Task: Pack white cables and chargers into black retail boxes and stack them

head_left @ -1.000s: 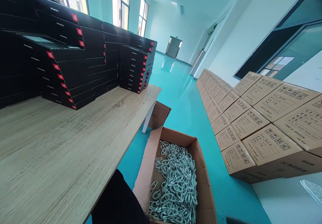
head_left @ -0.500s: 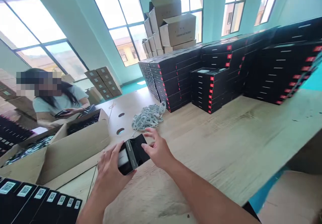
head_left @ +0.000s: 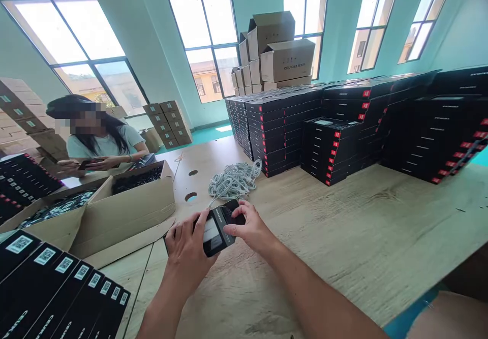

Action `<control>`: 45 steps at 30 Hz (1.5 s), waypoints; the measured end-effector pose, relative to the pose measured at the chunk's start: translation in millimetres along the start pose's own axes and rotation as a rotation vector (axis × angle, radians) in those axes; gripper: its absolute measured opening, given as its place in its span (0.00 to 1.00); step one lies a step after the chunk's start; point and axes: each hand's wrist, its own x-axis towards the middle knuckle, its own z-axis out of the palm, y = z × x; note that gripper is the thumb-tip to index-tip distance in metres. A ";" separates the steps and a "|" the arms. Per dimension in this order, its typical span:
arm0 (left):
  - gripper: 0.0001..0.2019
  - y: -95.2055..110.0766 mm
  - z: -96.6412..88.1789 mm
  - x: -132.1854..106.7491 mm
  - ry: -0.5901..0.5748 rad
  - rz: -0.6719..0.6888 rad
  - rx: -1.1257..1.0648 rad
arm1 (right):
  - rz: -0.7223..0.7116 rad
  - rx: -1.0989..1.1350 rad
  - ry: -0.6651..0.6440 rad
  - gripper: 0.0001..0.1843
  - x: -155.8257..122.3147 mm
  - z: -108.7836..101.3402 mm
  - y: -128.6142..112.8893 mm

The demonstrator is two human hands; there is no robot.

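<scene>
A small black box (head_left: 218, 228) with a pale panel on its open face is held just above the wooden table (head_left: 343, 227). My left hand (head_left: 186, 250) grips its near end from below. My right hand (head_left: 249, 229) closes round its far end, fingers curled over the top. Just behind them lies a heap of coiled white cables (head_left: 233, 180).
Tall stacks of black boxes with red tags (head_left: 343, 135) line the table's back. An open carton (head_left: 125, 212) stands at the left, and a row of black boxes (head_left: 57, 288) lies near left. A person (head_left: 99, 143) works across the table. Brown cartons (head_left: 278, 54) are piled by the windows.
The view swung from the floor carton of cables back to the table. Since half a second ago my right hand has closed onto the black box, which my left hand keeps holding.
</scene>
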 end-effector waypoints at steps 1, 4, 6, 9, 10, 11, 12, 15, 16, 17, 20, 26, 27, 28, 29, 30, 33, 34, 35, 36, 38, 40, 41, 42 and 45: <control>0.42 -0.5 -1.0 -0.3 -0.036 -0.029 -0.004 | 0.021 0.136 0.013 0.19 2.4 -5.4 -0.6; 0.46 -4.9 -4.6 -0.8 -0.150 -0.128 -0.002 | 0.095 0.426 0.052 0.20 12.2 -22.7 -0.6; 0.46 -10.1 -6.4 -1.4 -0.231 -0.202 0.009 | 0.116 0.452 0.104 0.21 20.6 -34.3 1.3; 0.44 -19.5 -6.7 -2.0 -0.342 -0.354 0.052 | 0.133 0.433 0.194 0.20 32.5 -51.0 5.9; 0.43 -22.2 -6.3 -1.7 -0.358 -0.418 0.071 | 0.140 0.416 0.208 0.19 35.2 -55.6 7.4; 0.43 -24.4 -5.7 -1.0 -0.351 -0.480 0.088 | 0.148 0.394 0.208 0.18 36.7 -59.0 8.9; 0.43 -25.7 -5.1 0.2 -0.321 -0.535 0.094 | 0.156 0.367 0.190 0.17 37.0 -60.9 10.0; 0.43 -21.4 -3.1 4.7 -0.134 -0.579 -0.081 | 0.179 0.253 0.047 0.16 31.0 -55.8 12.2; 0.41 -17.1 -2.1 5.7 -0.092 -0.547 -0.226 | 0.179 0.203 -0.014 0.15 27.4 -50.9 12.6; 0.39 -11.7 -0.8 6.0 -0.079 -0.494 -0.396 | 0.171 0.148 -0.072 0.15 23.6 -45.0 13.0; 0.33 6.9 4.6 2.0 -0.195 -0.307 -0.811 | 0.094 -0.030 -0.185 0.12 13.8 -28.2 15.0; 0.32 23.2 2.0 -8.0 -0.484 -0.225 -0.915 | -0.141 -0.355 0.043 0.17 25.4 -30.0 18.7; 0.31 23.1 -0.9 -8.0 -0.504 -0.239 -0.908 | -0.171 -0.401 0.108 0.18 33.1 -32.8 17.6; 0.30 22.8 -3.8 -7.8 -0.519 -0.259 -0.899 | -0.200 -0.444 0.162 0.19 42.4 -34.7 15.9; 0.30 22.3 -6.2 -7.6 -0.526 -0.284 -0.890 | -0.228 -0.485 0.202 0.19 53.1 -35.0 13.5; 0.30 21.8 -7.8 -7.5 -0.528 -0.308 -0.883 | -0.253 -0.524 0.229 0.20 65.0 -33.4 10.6; 0.33 19.9 -5.2 -9.3 -0.520 -0.334 -0.888 | -0.291 -0.627 0.259 0.21 104.5 -18.1 1.6; 0.33 18.9 -1.8 -10.4 -0.514 -0.333 -0.892 | -0.291 -0.656 0.259 0.20 117.5 -11.2 -1.2; 0.32 17.6 2.4 -11.5 -0.508 -0.330 -0.899 | -0.287 -0.682 0.255 0.18 129.5 -4.9 -3.7; 0.31 16.0 7.1 -12.5 -0.500 -0.333 -0.909 | -0.279 -0.704 0.247 0.16 140.2 0.3 -6.1; 0.28 11.9 16.4 -13.5 -0.459 -0.374 -0.948 | -0.261 -0.735 0.224 0.10 155.9 4.5 -10.0; 0.25 8.4 23.5 -12.5 -0.378 -0.438 -1.031 | -0.250 -0.752 0.202 0.08 162.8 -0.3 -12.7; 0.24 7.4 25.9 -11.5 -0.333 -0.467 -1.080 | -0.251 -0.759 0.192 0.10 162.9 -5.2 -13.6; 0.24 7.3 27.5 -10.2 -0.295 -0.489 -1.130 | -0.257 -0.767 0.182 0.12 161.0 -10.7 -14.2; 0.23 11.8 29.1 -6.6 -0.250 -0.513 -1.247 | -0.299 -0.805 0.122 0.18 146.3 -21.0 -14.3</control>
